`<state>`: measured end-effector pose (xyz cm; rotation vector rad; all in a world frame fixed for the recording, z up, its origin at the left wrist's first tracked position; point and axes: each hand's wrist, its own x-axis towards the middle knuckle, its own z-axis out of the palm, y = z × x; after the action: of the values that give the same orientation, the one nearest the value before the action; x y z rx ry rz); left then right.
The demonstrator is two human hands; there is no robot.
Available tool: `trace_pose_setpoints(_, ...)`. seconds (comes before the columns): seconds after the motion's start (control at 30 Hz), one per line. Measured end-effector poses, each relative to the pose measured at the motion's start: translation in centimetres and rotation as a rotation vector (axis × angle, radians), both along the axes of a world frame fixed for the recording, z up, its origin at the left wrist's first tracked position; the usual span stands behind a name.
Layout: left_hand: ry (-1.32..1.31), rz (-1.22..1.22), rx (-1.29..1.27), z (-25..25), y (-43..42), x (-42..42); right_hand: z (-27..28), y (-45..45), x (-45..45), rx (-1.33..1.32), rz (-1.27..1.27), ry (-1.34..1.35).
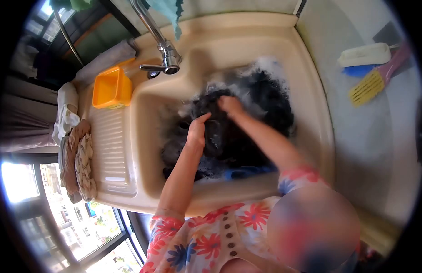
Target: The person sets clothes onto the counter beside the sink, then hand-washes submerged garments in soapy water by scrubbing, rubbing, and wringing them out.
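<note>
Dark wet clothing (pixel 240 141) lies bunched in the soapy water of a beige sink (pixel 317 113). At the left of the pile, my left hand (pixel 197 131) grips a black garment (pixel 213 136), its thumb on top and its other fingers mostly hidden. My right hand (pixel 230 105) is closed on the same black cloth, a little farther away and to the right. White suds float along the far side of the basin. Something blue (pixel 249 172) shows in the water at the near edge.
A chrome faucet (pixel 167 57) rises behind the basin. An orange container (pixel 112 88) stands by the ribbed drainboard (pixel 110 152), with folded cloths (pixel 77 159) hanging at its left edge. A white-backed brush (pixel 365 55) and a yellow-bristled brush (pixel 369 87) are at the right.
</note>
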<state>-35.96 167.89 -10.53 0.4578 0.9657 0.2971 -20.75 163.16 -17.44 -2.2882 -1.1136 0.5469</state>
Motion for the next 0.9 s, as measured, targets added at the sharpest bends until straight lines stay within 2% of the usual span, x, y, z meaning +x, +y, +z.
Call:
trace_pose_setpoints(0.03, -0.082, -0.01, -0.018, 1.0, 0.1, -0.1, -0.8, -0.7, 2.2, -0.047, -0.043, 0.138)
trace_pose_setpoints(0.07, -0.048, -0.001, -0.009, 0.7, 1.0, -0.7, -0.9, -1.9, 4.9, -0.068, 0.009, 0.087)
trace_pose_setpoints(0.1, -0.022, 0.015, -0.004, 0.4, 2.1, -1.5, -0.1, -2.8, 7.3, -0.02, -0.004, -0.309)
trace_pose_setpoints(0.13, -0.042, 0.072, -0.047, 0.4, 3.1, -2.3, 1.1, -3.6, 9.9, -0.009, -0.013, -0.228)
trace_pose_setpoints(0.17, -0.176, 0.092, -0.142, -0.7, 4.3, -3.3, 3.5, -4.3, 10.3, 0.04, -0.334, 0.068)
trace_pose_setpoints(0.23, -0.149, 0.189, -0.091, -1.0, 4.6, -3.1, 6.1, -3.7, 8.5, 0.096, -0.415, -0.056)
trace_pose_setpoints(0.27, -0.101, 0.137, -0.021, -2.0, 4.1, -2.5, 5.9, -3.7, 3.4, 0.335, -0.046, -0.351)
trace_pose_setpoints(0.3, -0.045, 0.086, 0.054, -3.3, 3.6, -2.3, 4.2, -4.1, 1.3, 0.451, 0.165, -0.432)
trace_pose_setpoints(0.37, 0.03, 0.04, 0.107, -4.0, 3.6, -2.5, 3.4, -4.8, 0.9, 0.04, 0.388, -0.031)
trace_pose_setpoints(0.43, 0.064, 0.053, 0.055, -3.9, 4.3, -3.3, 3.2, -5.0, 4.0, 0.06, 0.13, 0.01)
trace_pose_setpoints(0.5, -0.022, 0.045, -0.009, -3.2, 4.1, -3.4, 3.6, -4.5, 6.4, 0.075, -0.057, -0.006)
trace_pose_setpoints(0.57, -0.175, 0.047, -0.084, 0.0, 2.9, -1.9, 3.5, -2.8, 2.5, 0.298, -0.101, 0.226)
trace_pose_setpoints(0.63, -0.235, 0.142, -0.18, -0.7, 2.6, -1.6, 6.8, -1.8, -4.1, 0.475, 0.157, 0.087)
trace_pose_setpoints(0.67, -0.257, 0.188, -0.227, -1.1, 2.3, -1.8, 10.1, -2.4, -8.4, 0.555, 0.222, 0.104)
trace_pose_setpoints(0.7, -0.442, -0.071, 0.12, -0.8, 1.1, -2.5, 11.7, -2.8, -11.9, 0.662, 0.369, 0.041)
trace_pose_setpoints(0.73, -0.603, -0.14, 0.322, -1.1, 0.8, -3.3, 11.3, -2.5, -14.0, 0.657, 0.415, -0.064)
trace_pose_setpoints(0.77, -0.682, -0.129, 0.405, -1.9, 0.7, -3.5, 10.1, -1.4, -13.1, 0.716, 0.43, -0.117)
trace_pose_setpoints(0.83, -0.386, 0.004, 0.169, -4.3, 1.7, -2.5, 5.9, 2.5, -9.0, 0.786, 0.242, 0.125)
trace_pose_setpoints(0.87, -0.19, 0.064, 0.053, -4.8, 1.3, -1.5, 4.5, 3.9, -5.9, 0.504, 0.086, -0.01)
trace_pose_setpoints(0.9, -0.099, 0.085, 0.002, -5.2, 0.8, -0.7, 3.8, 4.6, -3.2, 0.228, -0.07, -0.153)
